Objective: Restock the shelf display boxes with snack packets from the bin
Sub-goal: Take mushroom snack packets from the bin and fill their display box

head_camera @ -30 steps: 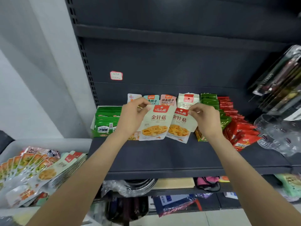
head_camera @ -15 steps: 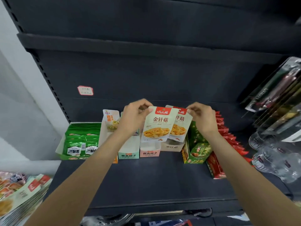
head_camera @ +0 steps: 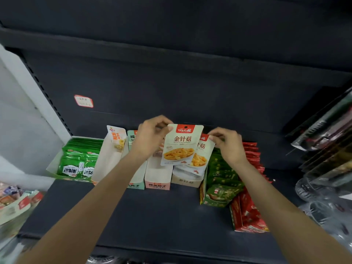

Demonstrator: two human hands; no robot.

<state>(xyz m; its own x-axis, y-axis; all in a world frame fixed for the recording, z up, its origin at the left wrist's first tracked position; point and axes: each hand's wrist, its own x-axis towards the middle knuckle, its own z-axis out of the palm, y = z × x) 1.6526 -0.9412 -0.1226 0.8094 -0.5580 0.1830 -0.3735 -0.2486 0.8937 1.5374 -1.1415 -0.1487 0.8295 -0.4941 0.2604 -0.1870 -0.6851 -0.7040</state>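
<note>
My left hand (head_camera: 151, 137) pinches the top left corner of a beige needle-mushroom packet (head_camera: 181, 147) with a red label. Behind it, my right hand (head_camera: 227, 144) pinches the top right corner of a second, matching packet (head_camera: 202, 155). Both packets hang upright over a beige display box (head_camera: 185, 181) on the dark shelf (head_camera: 162, 212), their lower edges at the box's opening, where more such packets lie. To the left stand a pink box (head_camera: 157, 184), a teal box (head_camera: 134, 184), a nearly empty white box (head_camera: 106, 161) and a green box (head_camera: 76, 161) full of packets.
Right of the beige box stand a dark green box (head_camera: 222, 180) and a red box (head_camera: 249, 208), both full of packets. The supply bin (head_camera: 13, 208) with loose packets shows at the lower left edge. Clear plastic packaging (head_camera: 325, 189) crowds the right side. A shelf board hangs overhead.
My view has moved closer to the shelf and higher above it. Both hands have carried the two packets back and down over the beige box; the front packet now covers more of the rear one.
</note>
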